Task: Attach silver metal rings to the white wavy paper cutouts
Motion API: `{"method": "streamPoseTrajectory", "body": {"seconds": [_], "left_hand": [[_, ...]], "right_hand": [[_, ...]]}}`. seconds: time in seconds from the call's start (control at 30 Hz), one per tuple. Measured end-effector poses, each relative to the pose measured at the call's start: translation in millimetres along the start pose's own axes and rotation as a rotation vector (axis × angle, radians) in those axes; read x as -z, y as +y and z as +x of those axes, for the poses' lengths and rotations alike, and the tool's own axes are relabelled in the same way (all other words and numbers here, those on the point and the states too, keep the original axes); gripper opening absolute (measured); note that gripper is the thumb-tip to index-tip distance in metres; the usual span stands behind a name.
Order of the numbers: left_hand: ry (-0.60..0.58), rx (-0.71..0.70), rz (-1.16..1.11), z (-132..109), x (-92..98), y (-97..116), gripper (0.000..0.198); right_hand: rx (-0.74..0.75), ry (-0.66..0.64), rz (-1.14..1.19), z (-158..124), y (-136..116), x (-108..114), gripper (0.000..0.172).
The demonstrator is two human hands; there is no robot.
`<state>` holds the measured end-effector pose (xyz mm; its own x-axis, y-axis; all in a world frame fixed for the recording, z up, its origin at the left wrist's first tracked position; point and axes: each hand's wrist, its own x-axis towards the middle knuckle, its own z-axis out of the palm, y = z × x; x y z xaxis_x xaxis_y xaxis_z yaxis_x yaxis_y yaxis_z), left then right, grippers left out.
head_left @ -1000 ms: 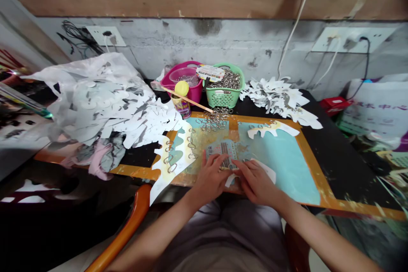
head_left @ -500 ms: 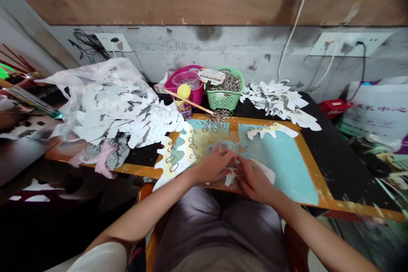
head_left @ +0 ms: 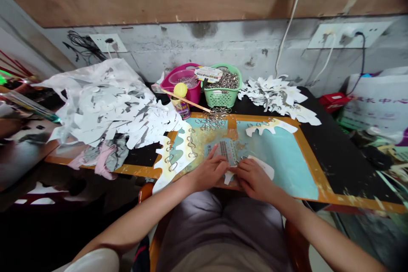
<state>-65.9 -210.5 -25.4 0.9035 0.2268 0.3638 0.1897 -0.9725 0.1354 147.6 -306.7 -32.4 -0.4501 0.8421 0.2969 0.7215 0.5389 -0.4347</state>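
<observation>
My left hand (head_left: 211,171) and my right hand (head_left: 253,177) meet at the near edge of the mat, fingertips almost touching. Between and under them lies a white spiky cut-out (head_left: 263,168), partly covered by my fingers. Both hands pinch or press this piece, and one finger of the left hand sticks up. Small metal rings (head_left: 236,162) show at the fingertips; whether a ring is held is hidden. To the left lie white cut-outs with rings along their yellowed edges (head_left: 183,158). A similar ringed piece (head_left: 270,126) rests farther back on the right.
Loose metal rings (head_left: 214,120) are heaped before a green basket (head_left: 222,98) of rings and a pink basket (head_left: 195,93). A wooden stick (head_left: 186,100) leans across a small can (head_left: 181,107). White cut-outs pile up left (head_left: 121,106) and right (head_left: 277,95). A red box (head_left: 333,102) stands far right.
Both hands stay on the white cut-out while their fingers shift; the left hand moves slightly left and rings show more clearly between the hands. The whole view shifts slightly.
</observation>
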Motion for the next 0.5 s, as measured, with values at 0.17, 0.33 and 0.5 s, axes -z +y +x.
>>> {"method": "streamPoseTrajectory", "body": {"seconds": [0.17, 0.33, 0.5], "left_hand": [[-0.004, 0.038, -0.083, 2.8, 13.2, -5.7, 0.035], [-0.056, -0.078, -0.05, 16.1, 12.5, -11.1, 0.022], [-0.022, -0.092, -0.04, 14.5, 4.0, -13.7, 0.011]], "right_hand": [[0.023, -0.017, -0.021, 2.0, -0.6, 2.2, 0.038], [0.024, -0.018, -0.011, 1.9, -1.5, 1.6, 0.039], [-0.018, -0.009, 0.019, 0.4, -1.1, -1.0, 0.035]]}}
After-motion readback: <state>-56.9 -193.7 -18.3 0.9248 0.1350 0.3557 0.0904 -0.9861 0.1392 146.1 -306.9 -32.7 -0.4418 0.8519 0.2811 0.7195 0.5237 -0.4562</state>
